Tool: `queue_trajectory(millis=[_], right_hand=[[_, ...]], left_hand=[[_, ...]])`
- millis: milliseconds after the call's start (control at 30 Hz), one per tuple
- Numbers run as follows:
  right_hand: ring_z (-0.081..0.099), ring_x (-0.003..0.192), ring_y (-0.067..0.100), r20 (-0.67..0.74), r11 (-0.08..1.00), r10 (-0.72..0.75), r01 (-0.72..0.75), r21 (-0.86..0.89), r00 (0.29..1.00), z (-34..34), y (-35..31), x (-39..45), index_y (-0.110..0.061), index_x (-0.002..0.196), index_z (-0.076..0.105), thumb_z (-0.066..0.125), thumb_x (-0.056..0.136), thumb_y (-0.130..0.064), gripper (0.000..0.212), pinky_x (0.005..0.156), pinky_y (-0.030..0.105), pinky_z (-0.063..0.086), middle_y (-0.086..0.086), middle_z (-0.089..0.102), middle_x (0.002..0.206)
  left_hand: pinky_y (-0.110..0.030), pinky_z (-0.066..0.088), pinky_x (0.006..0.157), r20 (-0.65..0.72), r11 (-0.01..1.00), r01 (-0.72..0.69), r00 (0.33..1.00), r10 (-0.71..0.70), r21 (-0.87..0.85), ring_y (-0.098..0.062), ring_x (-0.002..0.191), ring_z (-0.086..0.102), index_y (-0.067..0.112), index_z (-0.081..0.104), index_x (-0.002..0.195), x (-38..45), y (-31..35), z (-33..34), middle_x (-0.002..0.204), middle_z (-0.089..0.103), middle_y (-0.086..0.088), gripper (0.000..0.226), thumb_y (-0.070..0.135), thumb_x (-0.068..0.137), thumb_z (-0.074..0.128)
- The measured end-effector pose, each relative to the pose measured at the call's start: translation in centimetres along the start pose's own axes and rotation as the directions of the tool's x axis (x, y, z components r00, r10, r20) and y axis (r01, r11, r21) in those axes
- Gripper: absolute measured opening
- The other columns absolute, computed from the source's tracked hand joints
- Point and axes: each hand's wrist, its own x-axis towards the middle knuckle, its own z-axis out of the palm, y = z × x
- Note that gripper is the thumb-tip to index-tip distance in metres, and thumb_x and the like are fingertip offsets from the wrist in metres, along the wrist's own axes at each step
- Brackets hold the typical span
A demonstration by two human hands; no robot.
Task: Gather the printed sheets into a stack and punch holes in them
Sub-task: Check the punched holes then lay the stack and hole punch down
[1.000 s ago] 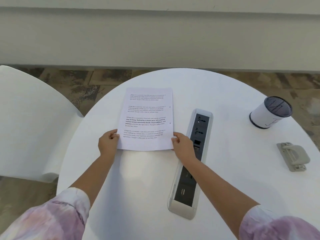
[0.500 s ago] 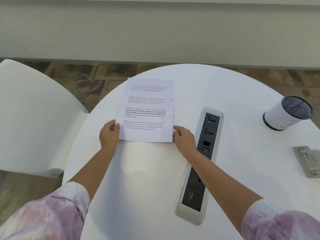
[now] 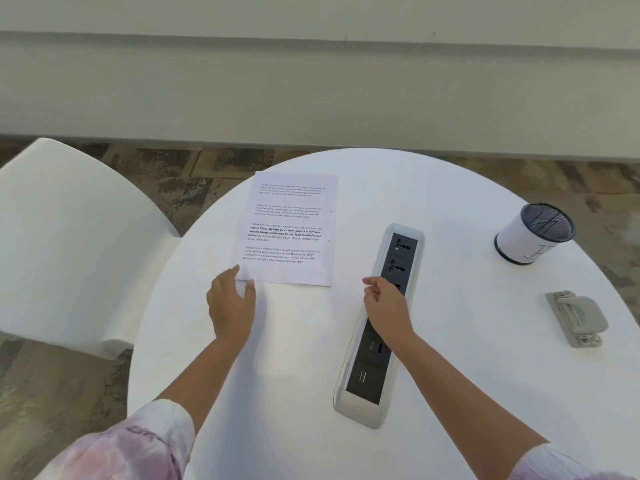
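Note:
The printed sheets [image 3: 291, 230] lie flat as one stack on the round white table [image 3: 467, 375], towards its far left edge, with small marks along the right margin. My left hand [image 3: 230, 303] rests at the stack's near left corner, fingers spread and touching the paper's edge. My right hand [image 3: 386, 303] hovers to the right of the stack, clear of it, fingers loosely curled and holding nothing. A grey hole punch [image 3: 576, 318] sits at the table's right edge, well away from both hands.
A built-in power socket strip [image 3: 398, 258] runs down the table under my right hand. A white mesh-topped pen cup [image 3: 530, 237] stands at the far right. A white chair [image 3: 65, 244] is on the left, beyond the table's edge.
Both hands have let go of the stack's lower corners. My right hand has drawn away to the right over the socket strip. The sheets lie flat on the table.

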Motion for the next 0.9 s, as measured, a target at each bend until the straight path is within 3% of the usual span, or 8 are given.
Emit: queue_trajectory(millis=[67, 233, 367, 567, 700, 800, 900], right_hand=[[0.055, 0.102, 0.014, -0.005, 0.998, -0.044, 0.044, -0.048, 0.999, -0.8, 0.2, -1.3, -0.016, 0.120, 0.054, 0.040, 0.094, -0.014, 0.029, 0.087, 0.025, 0.044, 0.002, 0.057, 0.115], [0.051, 0.114, 0.016, -0.028, 0.988, -0.107, 0.103, -0.116, 0.994, -3.2, 0.9, -4.3, -0.014, 0.123, 0.053, 0.042, 0.093, -0.011, 0.032, 0.091, 0.021, 0.037, 0.002, 0.054, 0.126], [0.046, 0.122, 0.016, -0.046, 0.965, -0.183, 0.170, -0.197, 0.982, -5.4, 2.1, -6.7, -0.015, 0.123, 0.051, 0.042, 0.093, -0.009, 0.032, 0.096, 0.020, 0.033, 0.002, 0.051, 0.130], [0.031, 0.136, 0.014, -0.039, 0.898, -0.221, 0.188, -0.397, 0.975, -8.5, 5.3, -10.4, -0.016, 0.136, 0.040, 0.038, 0.096, -0.013, 0.041, 0.107, 0.022, 0.026, 0.000, 0.038, 0.145], [0.033, 0.136, 0.016, -0.036, 0.833, -0.237, 0.184, -0.522, 0.971, -10.5, 7.9, -12.1, -0.013, 0.137, 0.039, 0.036, 0.096, -0.015, 0.041, 0.109, 0.024, 0.027, 0.002, 0.037, 0.146], [0.061, 0.112, 0.026, -0.076, 0.764, -0.300, 0.192, -0.616, 0.951, -12.2, 10.2, -13.0, -0.005, 0.117, 0.060, 0.059, 0.081, -0.017, 0.038, 0.091, 0.038, 0.049, 0.011, 0.061, 0.124], [0.067, 0.101, 0.027, -0.063, 0.708, -0.268, 0.153, -0.690, 0.961, -14.2, 12.1, -14.1, -0.005, 0.109, 0.065, 0.084, 0.057, -0.016, 0.056, 0.080, 0.040, 0.054, 0.011, 0.068, 0.112]], left_hand=[[-0.044, 0.032, 0.103, 0.032, 0.999, -0.047, 0.998, 0.046, 0.009, -0.035, 0.125, 0.038, 0.011, 0.046, 0.132, -2.1, 0.7, 0.1, 0.133, 0.047, -0.015, 0.045, 0.020, 0.089, 0.055], [-0.035, 0.026, 0.108, 0.141, 0.979, -0.203, 0.970, 0.199, 0.016, -0.026, 0.131, 0.037, 0.011, 0.040, 0.136, -7.3, 2.3, 0.7, 0.139, 0.046, -0.009, 0.051, 0.023, 0.089, 0.054], [-0.036, 0.025, 0.111, 0.206, 0.966, -0.255, 0.949, 0.239, 0.053, -0.024, 0.136, 0.031, 0.015, 0.032, 0.141, -11.0, 4.2, 1.1, 0.147, 0.037, -0.006, 0.055, 0.032, 0.091, 0.050], [-0.035, 0.025, 0.110, 0.211, 0.883, -0.447, 0.885, 0.414, 0.141, -0.020, 0.140, 0.022, 0.024, 0.016, 0.146, -16.2, 7.0, 1.4, 0.155, 0.016, -0.001, 0.065, 0.032, 0.091, 0.049], [-0.036, 0.025, 0.110, 0.227, 0.836, -0.542, 0.827, 0.514, 0.081, -0.018, 0.141, 0.020, 0.028, 0.009, 0.146, -19.5, 8.8, 2.1, 0.156, 0.011, 0.001, 0.063, 0.035, 0.094, 0.042], [-0.039, 0.023, 0.112, 0.237, 0.790, -0.606, 0.784, 0.574, 0.092, -0.020, 0.140, 0.022, 0.027, 0.011, 0.147, -21.3, 9.1, 3.1, 0.155, 0.015, -0.002, 0.059, 0.039, 0.094, 0.036], [-0.037, 0.014, 0.112, 0.280, 0.755, -0.646, 0.750, 0.599, 0.115, -0.017, 0.140, 0.017, 0.022, 0.013, 0.147, -23.0, 9.6, 4.1, 0.155, 0.016, -0.003, 0.060, 0.045, 0.092, 0.025]])
